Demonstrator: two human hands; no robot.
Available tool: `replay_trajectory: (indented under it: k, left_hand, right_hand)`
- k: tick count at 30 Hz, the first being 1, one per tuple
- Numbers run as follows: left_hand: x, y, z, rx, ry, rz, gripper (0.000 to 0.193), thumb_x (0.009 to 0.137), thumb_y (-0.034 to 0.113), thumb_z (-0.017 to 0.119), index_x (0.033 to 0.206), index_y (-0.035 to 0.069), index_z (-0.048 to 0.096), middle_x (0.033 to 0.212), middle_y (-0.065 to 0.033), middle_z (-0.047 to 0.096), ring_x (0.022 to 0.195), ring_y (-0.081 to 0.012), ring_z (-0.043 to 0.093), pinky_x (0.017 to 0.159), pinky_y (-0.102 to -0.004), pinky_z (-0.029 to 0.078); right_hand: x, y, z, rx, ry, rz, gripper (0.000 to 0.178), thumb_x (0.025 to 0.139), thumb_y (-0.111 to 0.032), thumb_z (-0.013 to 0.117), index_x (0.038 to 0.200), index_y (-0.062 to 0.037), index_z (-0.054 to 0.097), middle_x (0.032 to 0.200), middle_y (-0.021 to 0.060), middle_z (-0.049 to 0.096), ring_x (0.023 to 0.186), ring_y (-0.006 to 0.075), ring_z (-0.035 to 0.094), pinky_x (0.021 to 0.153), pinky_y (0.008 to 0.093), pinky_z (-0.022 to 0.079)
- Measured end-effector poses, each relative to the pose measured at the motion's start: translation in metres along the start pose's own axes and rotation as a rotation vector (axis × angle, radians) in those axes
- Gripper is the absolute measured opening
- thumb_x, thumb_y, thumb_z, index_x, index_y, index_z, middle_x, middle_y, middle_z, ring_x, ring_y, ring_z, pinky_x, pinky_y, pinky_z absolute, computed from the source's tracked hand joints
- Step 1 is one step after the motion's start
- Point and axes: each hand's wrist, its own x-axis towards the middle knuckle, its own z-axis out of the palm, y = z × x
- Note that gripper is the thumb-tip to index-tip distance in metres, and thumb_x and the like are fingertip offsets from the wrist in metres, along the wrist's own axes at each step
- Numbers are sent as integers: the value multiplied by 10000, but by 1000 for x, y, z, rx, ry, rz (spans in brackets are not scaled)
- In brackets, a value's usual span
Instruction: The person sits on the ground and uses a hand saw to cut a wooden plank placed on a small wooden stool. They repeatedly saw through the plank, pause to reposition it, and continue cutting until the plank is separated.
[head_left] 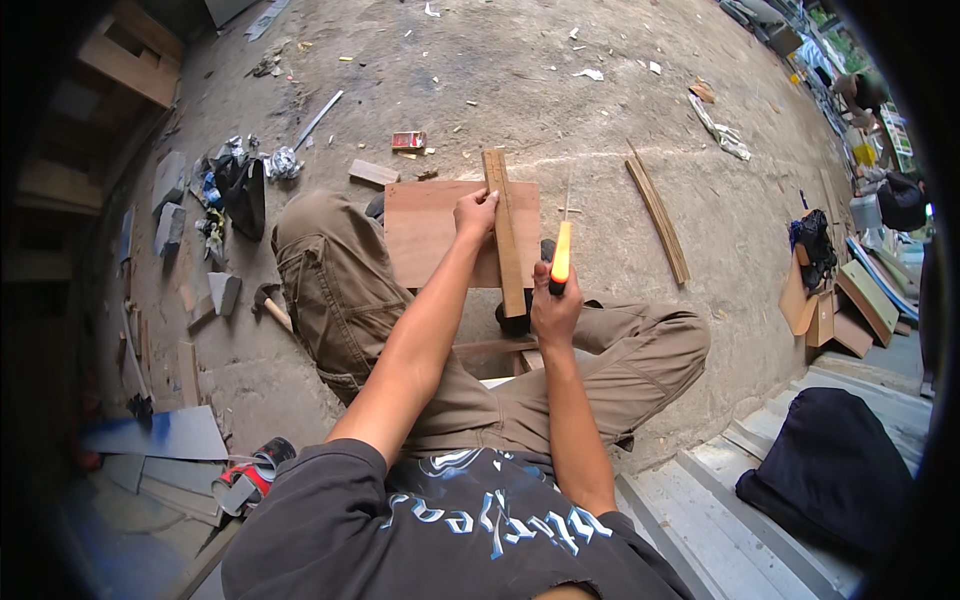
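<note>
A long, narrow wooden strip (508, 245) lies lengthwise across a reddish-brown board (430, 225) in front of me, its near end sticking out past the board's edge. My left hand (475, 214) is closed on the strip's left side near its far end, thumb on top. Right of the strip, my right hand (556, 308) wraps round the yellow, orange and black handle of what looks like a handsaw (563, 250). Its thin blade points away from me, seen almost edge-on, and stands apart from the strip.
Loose wooden strips (657, 220) lie to the right on the concrete floor. On the left are a hammer (273, 308), grey block pieces (224, 292) and a black bag (240, 190). A small red box (408, 140) sits beyond the board. Dark cloth (830, 470) rests at lower right.
</note>
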Motion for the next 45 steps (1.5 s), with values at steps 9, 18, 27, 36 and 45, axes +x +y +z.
replay_trajectory:
  k: [9,18,27,36,45]
  left_hand:
    - [-15,10,-8,143,-103,105,515,842,245,701,1291,12,606,1064,-162,708,940,-296,694,893,-396,530]
    - [23,80,-22,1215,-652,947,625,745,86,631,1361,173,568,1378,-79,539,1408,-261,368,1185,-542,239]
    - [35,104,-60,1286,-781,1128,342,698,165,756,1040,175,751,1164,2,598,1180,-226,481,1036,-424,384]
    - [43,22,-87,467,-528,396,359,901,413,702,950,63,764,852,-36,679,757,-143,607,695,-307,482]
    - [-48,-24,7,-387,-91,-12,399,956,398,653,852,24,746,725,0,662,605,-69,567,545,-232,445]
  right_hand:
    - [-2,3,11,-27,-114,40,413,937,-381,681,837,5,570,615,110,489,555,193,447,530,344,397]
    - [11,25,-2,-74,-25,154,489,951,-460,636,824,8,567,600,54,480,566,129,428,513,320,373]
    - [27,36,-23,13,128,226,490,941,-447,660,981,41,647,712,25,592,670,115,500,620,293,443]
    - [31,31,-26,170,243,191,435,967,-385,643,976,50,626,749,17,592,699,114,510,647,277,436]
    - [19,28,-23,101,169,159,356,947,-328,684,969,24,643,761,27,631,709,114,550,662,283,465]
